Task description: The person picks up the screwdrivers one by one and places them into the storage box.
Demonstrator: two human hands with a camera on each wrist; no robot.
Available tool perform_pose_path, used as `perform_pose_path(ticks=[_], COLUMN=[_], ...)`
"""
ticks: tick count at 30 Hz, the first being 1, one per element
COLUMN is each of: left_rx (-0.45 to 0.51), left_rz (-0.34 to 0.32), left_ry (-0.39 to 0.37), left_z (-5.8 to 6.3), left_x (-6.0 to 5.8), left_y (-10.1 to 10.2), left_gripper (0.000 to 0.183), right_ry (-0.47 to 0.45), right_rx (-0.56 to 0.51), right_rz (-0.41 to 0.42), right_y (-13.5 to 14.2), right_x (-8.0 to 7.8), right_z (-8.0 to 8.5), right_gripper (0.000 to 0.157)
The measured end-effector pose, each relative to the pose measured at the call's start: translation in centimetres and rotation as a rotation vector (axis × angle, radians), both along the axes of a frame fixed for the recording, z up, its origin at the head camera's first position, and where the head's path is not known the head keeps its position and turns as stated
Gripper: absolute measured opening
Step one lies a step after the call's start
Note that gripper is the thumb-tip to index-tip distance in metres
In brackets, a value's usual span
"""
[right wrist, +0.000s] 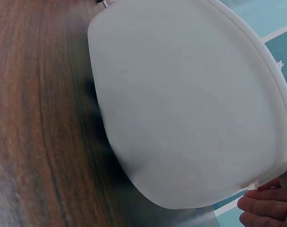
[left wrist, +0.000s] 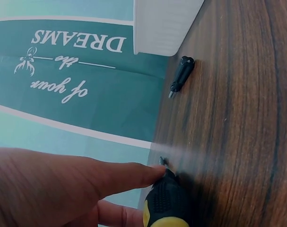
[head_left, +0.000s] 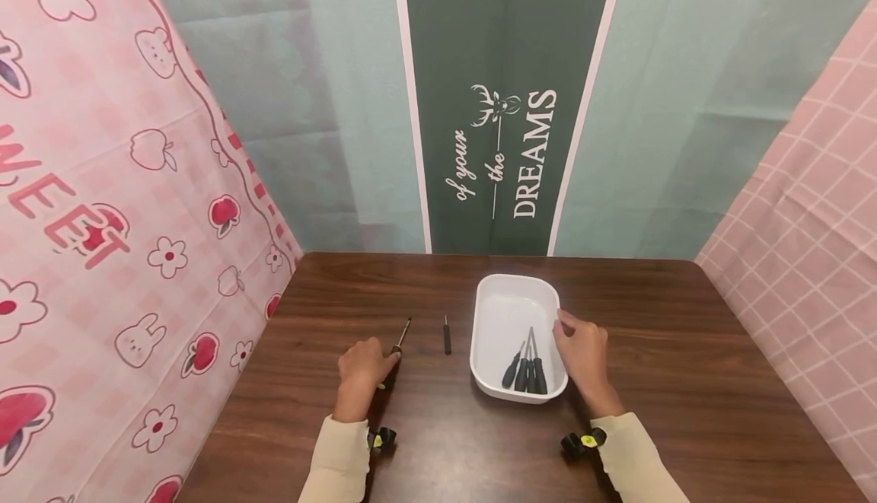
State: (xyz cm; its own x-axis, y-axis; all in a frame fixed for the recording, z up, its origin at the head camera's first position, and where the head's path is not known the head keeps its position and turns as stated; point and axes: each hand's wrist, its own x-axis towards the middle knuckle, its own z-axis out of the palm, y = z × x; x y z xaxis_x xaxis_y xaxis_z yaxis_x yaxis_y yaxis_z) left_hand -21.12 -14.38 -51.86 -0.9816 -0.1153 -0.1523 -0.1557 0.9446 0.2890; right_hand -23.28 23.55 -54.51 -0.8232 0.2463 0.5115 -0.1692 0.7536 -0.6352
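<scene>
My left hand (head_left: 363, 370) pinches a screwdriver (left wrist: 167, 203) with a black and yellow handle at the left of the table. Its shaft points away from me, and the hand covers part of the handle in the head view. Between this hand and the white tray (head_left: 510, 286) lies a small black screwdriver (head_left: 448, 338), untouched. Several black-handled screwdrivers (head_left: 527, 374) rest at the tray's near end, tips pointing away. At the tray's right side, my right hand (head_left: 582, 347) grips the rim, its fingers (right wrist: 261, 208) partly hidden in the right wrist view.
The brown wooden table (head_left: 658, 381) ends at a green cloth backdrop (head_left: 438, 46) with white lettering. A pink patterned cloth (head_left: 82, 275) hangs along the left edge and a pink checked cloth (head_left: 815, 206) along the right.
</scene>
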Motion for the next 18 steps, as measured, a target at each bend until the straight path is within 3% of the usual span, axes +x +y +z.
perform_pose_path(ticks=[18], left_rx=[0.018], left_rz=[-0.033], left_ry=[-0.021], left_z=[-0.09], left_x=[0.1], left_y=[0.03], left_gripper=[0.044], right_ry=[0.012], right_rx=[0.04], right_rz=[-0.005], right_y=[-0.37], right_x=[-0.49], right_z=[0.05], right_gripper=[0.019])
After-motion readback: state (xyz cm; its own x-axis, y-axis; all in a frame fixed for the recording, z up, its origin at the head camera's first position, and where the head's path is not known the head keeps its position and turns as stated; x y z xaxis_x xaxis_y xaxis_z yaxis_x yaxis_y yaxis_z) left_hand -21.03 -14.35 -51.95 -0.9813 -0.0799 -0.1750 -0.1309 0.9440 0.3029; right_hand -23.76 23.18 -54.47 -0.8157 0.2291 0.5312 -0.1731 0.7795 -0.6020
